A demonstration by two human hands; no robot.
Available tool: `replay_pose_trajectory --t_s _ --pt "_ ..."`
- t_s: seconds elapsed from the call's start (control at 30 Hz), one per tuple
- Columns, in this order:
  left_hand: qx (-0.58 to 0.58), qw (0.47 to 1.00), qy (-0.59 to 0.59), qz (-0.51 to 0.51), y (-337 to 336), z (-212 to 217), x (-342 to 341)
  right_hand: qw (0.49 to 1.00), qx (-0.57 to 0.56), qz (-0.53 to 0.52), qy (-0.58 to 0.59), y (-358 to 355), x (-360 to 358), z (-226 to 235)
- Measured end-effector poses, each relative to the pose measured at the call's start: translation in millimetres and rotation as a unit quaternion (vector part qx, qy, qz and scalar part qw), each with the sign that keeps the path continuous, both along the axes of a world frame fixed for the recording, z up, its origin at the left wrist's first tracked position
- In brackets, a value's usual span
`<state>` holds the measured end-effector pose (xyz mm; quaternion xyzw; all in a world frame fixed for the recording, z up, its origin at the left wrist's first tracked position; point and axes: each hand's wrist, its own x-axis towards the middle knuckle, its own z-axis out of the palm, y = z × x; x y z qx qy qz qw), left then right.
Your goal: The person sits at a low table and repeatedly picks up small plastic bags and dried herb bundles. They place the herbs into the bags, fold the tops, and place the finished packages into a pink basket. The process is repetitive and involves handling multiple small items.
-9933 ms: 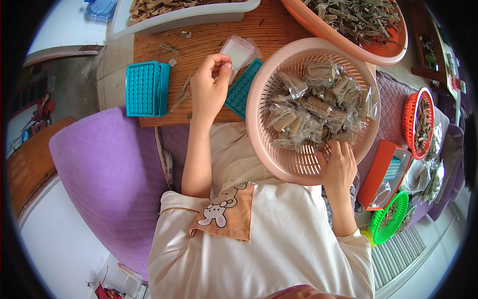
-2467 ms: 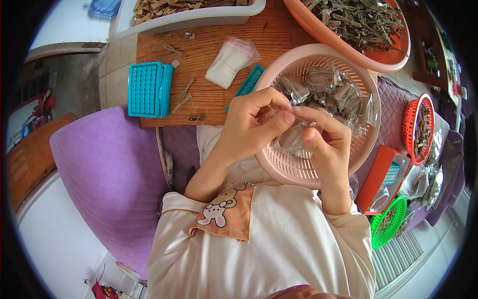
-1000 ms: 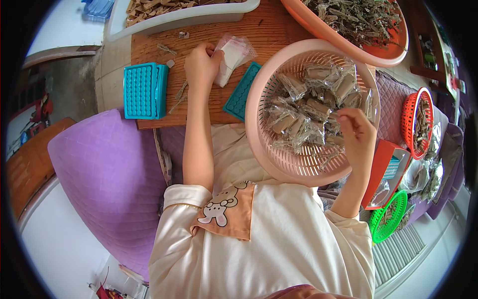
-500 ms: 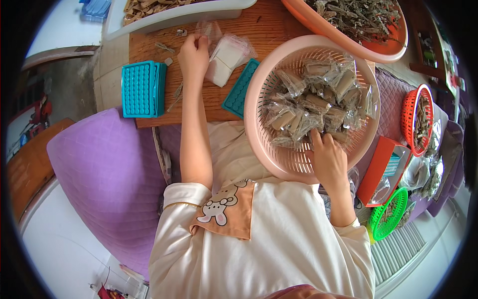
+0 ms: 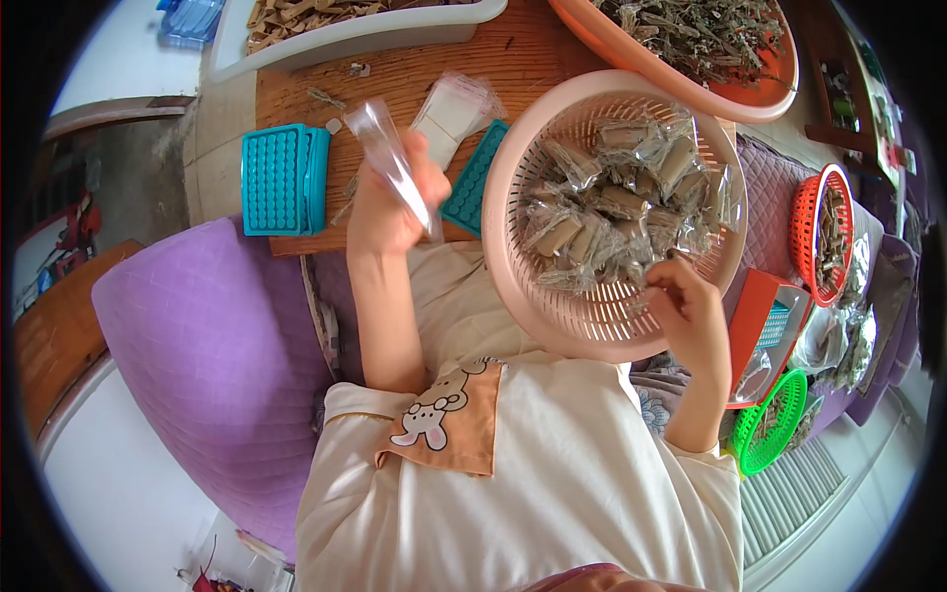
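Around the pink basket (image 5: pixel 552 296), going from big to small. Left of it and lower, a purple cushion (image 5: pixel 197 345), good for sitting low at the work. Past its far side, a wooden table (image 5: pixel 533 54) with an orange bowl (image 5: pixel 769 94) of dried herbs up and right of the basket, and a white tray (image 5: pixel 345 35) of pale sticks up and left, both kept within arm's reach, probably as stock. In the basket itself, a heap of filled packets (image 5: pixel 621 212), tipped toward the body so they can be dropped in easily. Right of the basket, a red basket (image 5: pixel 824 232), and below that a green basket (image 5: pixel 764 434). Left of the basket, a teal grid tray (image 5: pixel 281 178) flat on the table; just at its rim, a second teal tray (image 5: pixel 473 178) and a stack of empty bags (image 5: pixel 454 104).

Left of the basket, raised above the table: left hand (image 5: pixel 390 207) closed on a clear bag (image 5: pixel 390 153), pinched by its lower end so the mouth stands free. At the basket's near rim: right hand (image 5: pixel 686 311) curled, fingertips (image 5: pixel 663 281) among the packets; cannot tell whether anything is gripped.
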<state>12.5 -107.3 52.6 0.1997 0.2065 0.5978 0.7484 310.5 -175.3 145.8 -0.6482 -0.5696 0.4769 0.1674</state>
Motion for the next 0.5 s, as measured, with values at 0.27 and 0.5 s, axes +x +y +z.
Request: replay_pose_trajectory --t_s 0.27,0.5 --pt "-0.022 0.945 0.081 -0.317 -39.6 68.1 62.5 0.92 0.046 -0.014 0.389 9.3 -14.2 22.5" --pt "-0.109 0.93 -0.076 -0.344 -48.8 42.9 87.7 0.819 -0.029 -0.03 0.573 23.7 -37.6 16.4"
